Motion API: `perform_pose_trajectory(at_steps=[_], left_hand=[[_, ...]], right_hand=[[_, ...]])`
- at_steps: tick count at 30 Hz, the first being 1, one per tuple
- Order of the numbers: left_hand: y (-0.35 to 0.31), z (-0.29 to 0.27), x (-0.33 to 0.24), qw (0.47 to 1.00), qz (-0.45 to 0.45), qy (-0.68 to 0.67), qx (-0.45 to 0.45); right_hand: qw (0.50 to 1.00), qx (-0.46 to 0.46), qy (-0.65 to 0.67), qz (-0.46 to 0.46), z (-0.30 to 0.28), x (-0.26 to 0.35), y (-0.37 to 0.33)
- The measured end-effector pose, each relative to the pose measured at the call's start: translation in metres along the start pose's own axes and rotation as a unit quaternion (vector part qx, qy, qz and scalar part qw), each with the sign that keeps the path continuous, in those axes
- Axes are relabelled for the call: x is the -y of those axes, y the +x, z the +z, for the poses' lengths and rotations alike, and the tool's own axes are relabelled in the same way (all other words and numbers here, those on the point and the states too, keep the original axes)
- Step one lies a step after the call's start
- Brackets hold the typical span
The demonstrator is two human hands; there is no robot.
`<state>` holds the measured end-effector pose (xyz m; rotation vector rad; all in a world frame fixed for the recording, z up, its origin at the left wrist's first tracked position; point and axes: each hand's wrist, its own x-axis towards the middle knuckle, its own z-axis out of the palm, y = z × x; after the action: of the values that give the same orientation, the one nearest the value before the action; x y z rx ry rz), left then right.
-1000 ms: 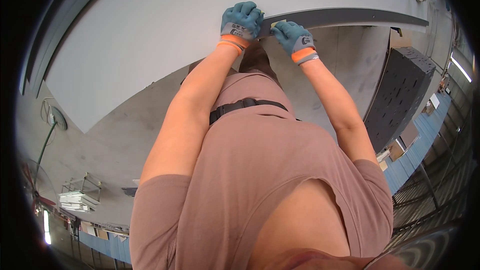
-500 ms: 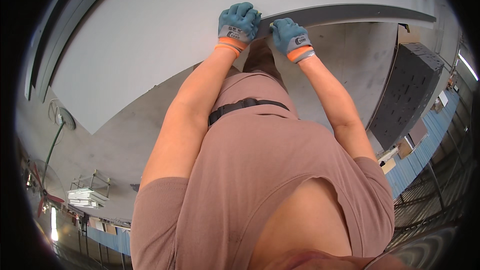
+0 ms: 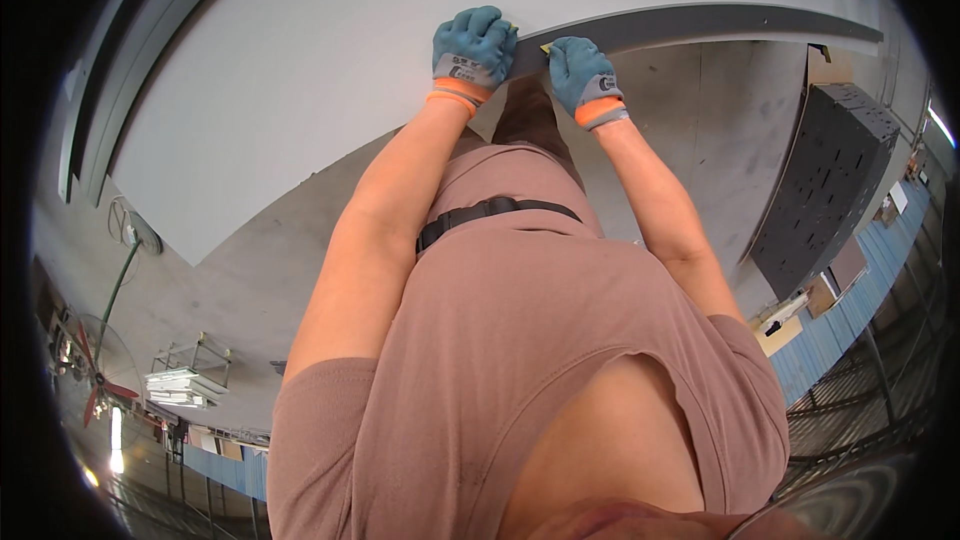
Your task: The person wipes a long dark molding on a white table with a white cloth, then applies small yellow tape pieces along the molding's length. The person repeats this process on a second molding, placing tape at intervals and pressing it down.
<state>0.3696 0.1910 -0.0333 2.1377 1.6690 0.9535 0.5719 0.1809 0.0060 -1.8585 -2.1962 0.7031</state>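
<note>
Both my hands wear blue-coated gloves with grey backs and orange cuffs. My left hand point(image 3: 473, 45) is closed over the white panel point(image 3: 320, 60), beside the dark grey strip point(image 3: 680, 24) along its near edge. A small yellow bit shows at its fingertips. My right hand point(image 3: 583, 73) is closed a little to the right, at the strip's near side, fingers pressed together. Another yellow bit point(image 3: 545, 48) sticks out from its thumb side toward my left hand. Whether the two bits belong to one thing, I cannot tell. A stretch of the strip shows between my hands.
Long dark grey profiles point(image 3: 130, 70) lie along the panel's far left. A stack of dark slotted pieces point(image 3: 825, 190) stands at right. On the left are a floor fan point(image 3: 100, 380) with red blades and a rack of white pieces point(image 3: 185, 385).
The view has shifted slightly, and the surroundings sit a little further right. My hands stay closed in nearly the same places, with more of the yellow bit showing at my right hand.
</note>
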Motion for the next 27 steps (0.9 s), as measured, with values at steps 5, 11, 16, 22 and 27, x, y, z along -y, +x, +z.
perform_pose_trajectory(at_steps=[5, 11, 16, 22, 27], left_hand=[[0.000, 0.001, 0.001, 1.000, 0.005, 0.002, -0.003], [-0.001, 0.002, 0.002, 1.000, 0.005, 0.004, 0.001], [0.002, 0.002, 0.002, 1.000, 0.011, 0.019, -0.021], [-0.001, 0.004, 0.003, 1.000, 0.012, 0.008, -0.014], [-0.001, 0.003, 0.004, 1.000, 0.019, 0.011, -0.009]], right_hand=[[0.999, -0.028, 0.018, -0.019, 0.001, -0.002, -0.001], [0.996, -0.040, 0.072, 0.032, 0.003, -0.013, -0.001], [0.994, -0.039, 0.060, 0.078, -0.007, -0.010, -0.002], [0.980, -0.072, 0.118, 0.141, -0.010, -0.004, -0.009], [0.979, -0.112, 0.109, 0.130, -0.004, -0.016, -0.011]])
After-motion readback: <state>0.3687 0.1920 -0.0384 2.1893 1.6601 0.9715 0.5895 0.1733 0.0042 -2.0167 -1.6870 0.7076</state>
